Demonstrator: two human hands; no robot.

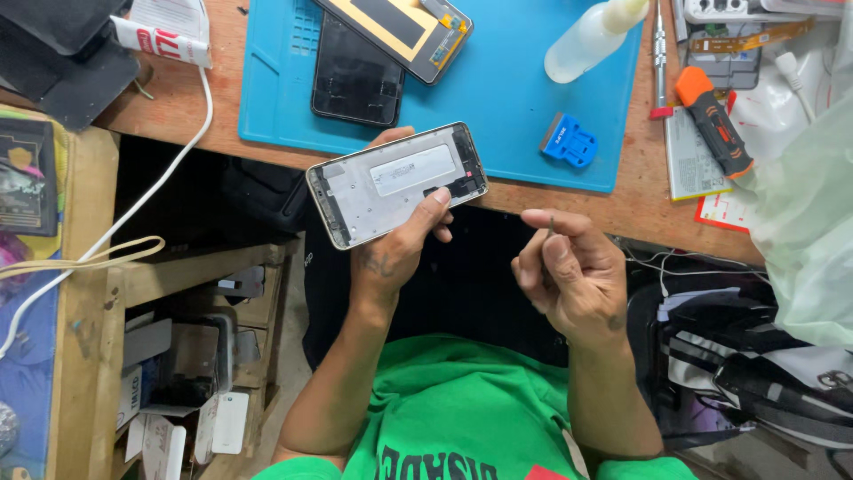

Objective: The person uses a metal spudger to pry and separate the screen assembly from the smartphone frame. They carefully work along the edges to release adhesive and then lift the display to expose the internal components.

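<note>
- A blue work mat was seen on the wooden bench; on it lay a dark phone panel, a second phone part with a yellow-bordered back partly over the panel, a clear squeeze bottle and a small blue scraper.
- Right of the mat, a slim screwdriver, an orange-handled tool and a flat battery were noted; a white cable was draped off the bench edge at the left.
- Nothing was seen between the hands and the mat.
- The left hand was raised in front of the bench edge, clasping an opened phone frame; the frame was held tilted, inner side up, thumb across its lower edge, fingers behind.
- The right hand was held just right of the frame, apart from it; its thumb and fingers were pinched on a thin dark tool, only the tip showing.
- Below the bench, wooden shelves with clutter were recorded at the left, bags at the right; a green shirt filled the lower view.
</note>
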